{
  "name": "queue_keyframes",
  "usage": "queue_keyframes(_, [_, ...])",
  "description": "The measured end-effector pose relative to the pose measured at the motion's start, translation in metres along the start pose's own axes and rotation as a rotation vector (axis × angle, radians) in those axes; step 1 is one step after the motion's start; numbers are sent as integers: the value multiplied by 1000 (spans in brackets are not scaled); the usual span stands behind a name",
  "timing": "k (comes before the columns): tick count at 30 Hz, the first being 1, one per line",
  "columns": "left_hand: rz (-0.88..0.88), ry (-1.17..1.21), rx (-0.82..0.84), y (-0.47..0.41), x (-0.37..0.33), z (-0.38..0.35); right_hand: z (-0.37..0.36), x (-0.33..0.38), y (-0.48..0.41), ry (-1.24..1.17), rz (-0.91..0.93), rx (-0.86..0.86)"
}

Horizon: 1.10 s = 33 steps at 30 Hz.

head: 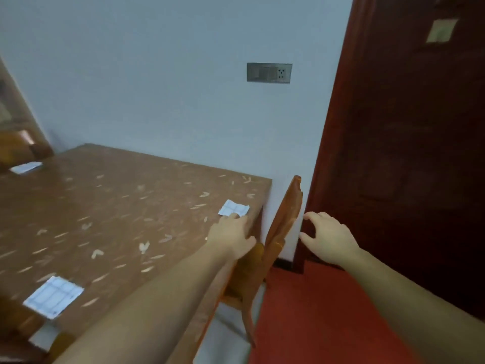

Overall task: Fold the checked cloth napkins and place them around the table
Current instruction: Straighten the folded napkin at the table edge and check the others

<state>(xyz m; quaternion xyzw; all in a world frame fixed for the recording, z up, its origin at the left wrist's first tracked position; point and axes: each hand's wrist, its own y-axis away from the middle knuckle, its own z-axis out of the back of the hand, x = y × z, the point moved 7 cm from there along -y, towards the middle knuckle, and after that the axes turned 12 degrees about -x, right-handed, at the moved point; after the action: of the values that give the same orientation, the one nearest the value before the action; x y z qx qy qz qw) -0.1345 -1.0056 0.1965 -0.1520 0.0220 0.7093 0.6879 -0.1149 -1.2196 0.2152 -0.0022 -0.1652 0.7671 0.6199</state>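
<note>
A small folded checked napkin, white with pale blue lines, lies near the right edge of the brown patterned table. My left hand reaches over the table, its fingertips touching the napkin's near edge. A second folded napkin sits at the table's near left edge, and a third lies at the far left. My right hand hovers in the air to the right of the chair, fingers spread and loosely curved, holding nothing.
An orange wooden chair stands tucked between the table's right side and the wall. A dark red door fills the right. A red mat covers the floor below. A socket plate is on the pale wall.
</note>
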Motion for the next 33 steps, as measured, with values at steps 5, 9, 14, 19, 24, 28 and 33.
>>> queue_keyframes(5, [133,-35,18,-25,-34,-13,0,-53,-42,-51,82,73])
queue_keyframes(9, [211,-55,-3,-56,-47,-24,-9,-64,-84,-114,196,75])
queue_keyframes(14, [337,-25,-11,-105,-44,-68,-44,-61,-148,-122,330,102])
queue_keyframes(19, [442,15,33,-153,-35,-109,-79,-61,-209,-96,425,151])
queue_keyframes(24, [603,33,-1,-177,-3,-119,-109,-51,-266,-116,514,222])
queue_keyframes(28, [739,12,-21,-189,18,-125,-145,-33,-310,-152,650,252])
queue_keyframes(33, [981,-5,-78,-192,24,-137,-193,-11,-357,-193,823,352])
